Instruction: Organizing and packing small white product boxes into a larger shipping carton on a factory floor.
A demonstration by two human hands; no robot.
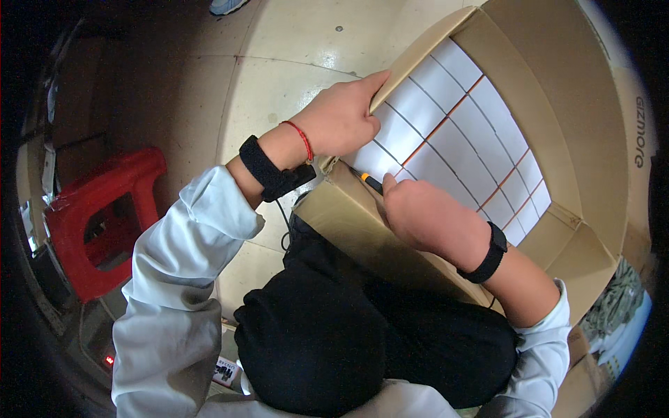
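While left hand (341, 115) pinches near flap edge of open cardboard box (557, 118), fingers closed on it, right hand (425, 216) curls tight around black tool with orange band (371, 182), tip at box's near inner corner. White flat packs (453, 132) fill box in rows, orange lines between some. Both wrists wear black bands; left also red string. Red plastic stool (97, 216) on floor, well left of box.
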